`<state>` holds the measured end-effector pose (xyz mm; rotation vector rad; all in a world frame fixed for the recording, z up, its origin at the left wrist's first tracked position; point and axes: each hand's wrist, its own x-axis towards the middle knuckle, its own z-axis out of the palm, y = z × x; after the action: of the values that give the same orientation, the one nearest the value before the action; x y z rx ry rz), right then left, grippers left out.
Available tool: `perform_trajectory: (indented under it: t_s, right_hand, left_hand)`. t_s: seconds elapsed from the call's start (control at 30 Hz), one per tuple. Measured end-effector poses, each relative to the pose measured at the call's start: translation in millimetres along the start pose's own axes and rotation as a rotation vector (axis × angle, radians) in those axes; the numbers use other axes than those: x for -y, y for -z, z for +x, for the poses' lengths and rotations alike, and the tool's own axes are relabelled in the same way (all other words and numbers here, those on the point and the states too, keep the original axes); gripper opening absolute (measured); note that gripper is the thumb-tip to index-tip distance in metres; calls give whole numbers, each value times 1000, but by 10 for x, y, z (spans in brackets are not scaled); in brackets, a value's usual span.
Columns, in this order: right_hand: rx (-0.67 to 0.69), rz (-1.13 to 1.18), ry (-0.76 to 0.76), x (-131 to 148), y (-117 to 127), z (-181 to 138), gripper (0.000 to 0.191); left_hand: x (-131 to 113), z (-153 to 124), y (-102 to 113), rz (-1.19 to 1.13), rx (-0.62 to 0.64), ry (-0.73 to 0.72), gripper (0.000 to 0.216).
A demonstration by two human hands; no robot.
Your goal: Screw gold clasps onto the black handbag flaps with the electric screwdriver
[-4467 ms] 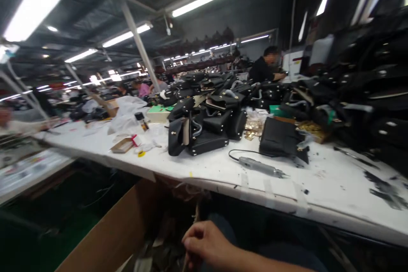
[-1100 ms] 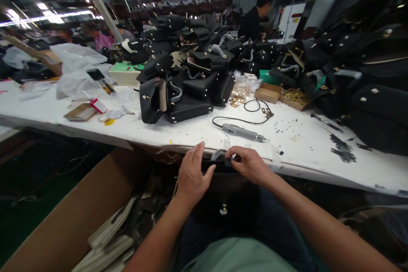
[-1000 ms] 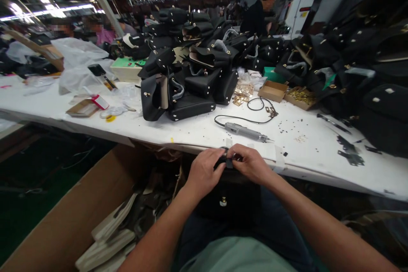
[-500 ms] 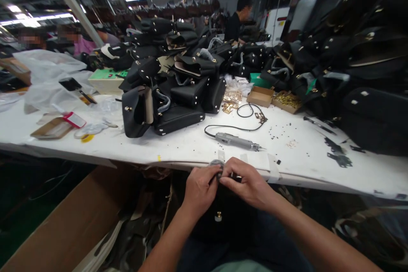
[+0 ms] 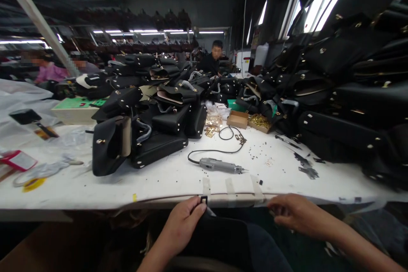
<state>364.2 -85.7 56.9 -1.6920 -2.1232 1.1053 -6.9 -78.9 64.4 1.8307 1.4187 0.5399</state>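
A black handbag (image 5: 223, 236) lies across my lap below the table edge, mostly in shadow. My left hand (image 5: 183, 223) pinches a small dark rectangular tab (image 5: 204, 199) with a pale centre at the bag's top, between thumb and forefinger. Some clear film shows beside that thumb. My right hand (image 5: 295, 216) is off to the right, apart from the bag, close to the table's front edge. Its fingers are curled in, and whatever they may hold is hidden. Beyond the hands, a grey electric screwdriver (image 5: 219, 165) rests on the white table with its bit pointing right.
Black handbags (image 5: 159, 151) are piled across the table, with another heap (image 5: 341, 129) on the right. A cardboard box (image 5: 237, 119) stands beside a box of brass-coloured parts (image 5: 260, 121). Small dark bits (image 5: 255, 153) and black pieces (image 5: 306, 166) lie scattered. A co-worker (image 5: 210, 61) is at the back.
My right hand has left the bag and moved to the right, while my left hand stays on it. The dark tab now shows at my left fingertips. The view has tilted up and shifted right.
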Motion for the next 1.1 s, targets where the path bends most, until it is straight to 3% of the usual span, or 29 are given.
perform_trajectory:
  t_s: [0.17, 0.3, 0.43, 0.57, 0.77, 0.93, 1.1]
  right_hand:
    - [-166, 58, 108, 266, 220, 337, 23]
    - [-268, 66, 146, 351, 389, 956, 27]
    - [-359, -37, 170, 321, 497, 1707, 23]
    - [-354, -119, 168, 443, 490, 2476, 19]
    - [-366, -190, 83, 658, 374, 3438, 26]
    - [-360, -236, 5, 722, 294, 3921, 25]
    - [-314, -241, 1, 708, 274, 4126, 14]
  left_hand:
    - [85, 374, -182, 49, -24, 57, 36]
    - [195, 502, -276, 6, 58, 93, 34]
    - [292, 385, -299, -22, 99, 145, 34]
    - [250, 342, -273, 107, -84, 105, 35]
    - [351, 544, -350, 138, -304, -21, 20]
    - [511, 606, -390, 130, -320, 58, 14]
    - [520, 626, -320, 108, -267, 82, 11]
